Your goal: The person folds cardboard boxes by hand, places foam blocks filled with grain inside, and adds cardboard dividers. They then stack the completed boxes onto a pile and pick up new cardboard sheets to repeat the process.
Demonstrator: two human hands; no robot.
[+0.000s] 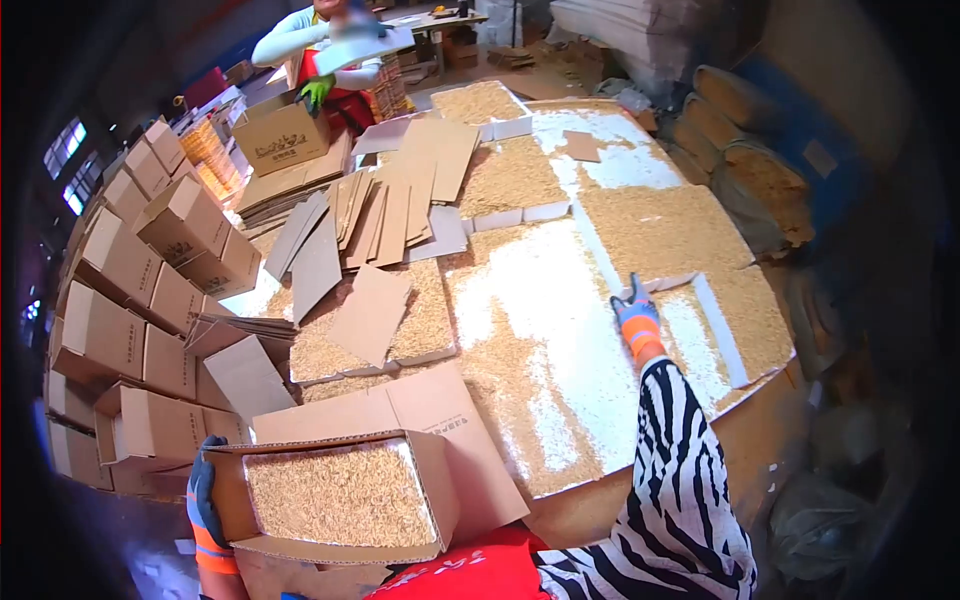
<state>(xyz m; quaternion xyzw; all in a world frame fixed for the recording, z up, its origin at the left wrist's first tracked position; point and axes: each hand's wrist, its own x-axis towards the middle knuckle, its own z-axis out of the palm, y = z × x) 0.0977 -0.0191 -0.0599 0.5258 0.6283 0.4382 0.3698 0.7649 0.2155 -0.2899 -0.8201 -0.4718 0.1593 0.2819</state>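
Observation:
My left hand [205,505], in a grey glove with an orange cuff, grips the left end of an open cardboard box [450,490]. Inside the box lies a white-edged layer of tan, grain-like pieces [335,495]. My right hand [637,315], gloved the same way, reaches out over the table with thumb and forefinger apart. Its fingertips are right at the corner of upright white strips [718,330], which border a patch of white surface and tan pieces. A flat cardboard sheet [410,405] lies beneath and behind the box.
Flat cardboard pieces [385,215] lie across the table's left side. Stacked cardboard boxes [125,330] line the left. Across the table, a person in green gloves [318,92] stands behind a printed box [282,135]. Filled sacks [765,185] are piled at right.

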